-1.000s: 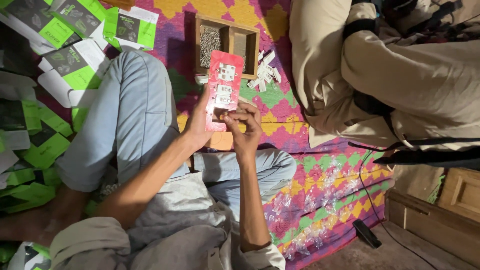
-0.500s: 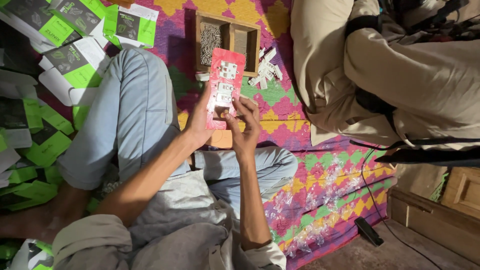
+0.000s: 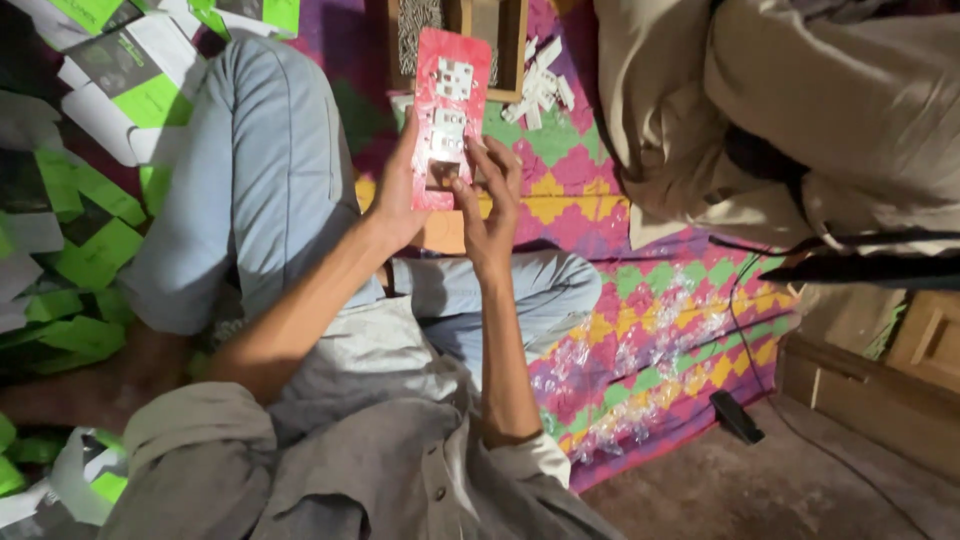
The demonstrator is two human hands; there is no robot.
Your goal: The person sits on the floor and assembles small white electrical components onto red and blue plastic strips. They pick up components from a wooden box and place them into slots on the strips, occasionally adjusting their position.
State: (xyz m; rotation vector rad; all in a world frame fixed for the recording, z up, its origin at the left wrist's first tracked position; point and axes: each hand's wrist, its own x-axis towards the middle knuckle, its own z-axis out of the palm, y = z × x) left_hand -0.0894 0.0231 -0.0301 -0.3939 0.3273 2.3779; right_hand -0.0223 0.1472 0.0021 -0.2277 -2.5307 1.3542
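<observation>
I hold a red card (image 3: pixel 452 95) upright in front of me, with two small white plastic parts mounted on it. My left hand (image 3: pixel 398 190) grips its lower left edge. My right hand (image 3: pixel 492 195) holds the lower right edge, fingertips pressing near an open cut-out at the card's bottom. Below the card are my bent knees in light blue jeans (image 3: pixel 250 180). Beyond the card stands a small wooden box (image 3: pixel 505 50) with two compartments, and a pile of small white plastic parts (image 3: pixel 540 85) lies beside it.
A colourful diamond-patterned mat (image 3: pixel 650 330) covers the floor, with clear plastic wrappers scattered on it. Several green and white cardboard packages (image 3: pixel 90 180) lie at the left. Another person in beige clothes (image 3: pixel 760 120) sits at the right. A black device (image 3: pixel 737 416) with a cable lies near wooden furniture (image 3: pixel 880 380).
The card and both hands sit slightly higher and farther left in view. My right fingers have shifted on the card's lower part. The grip stays the same.
</observation>
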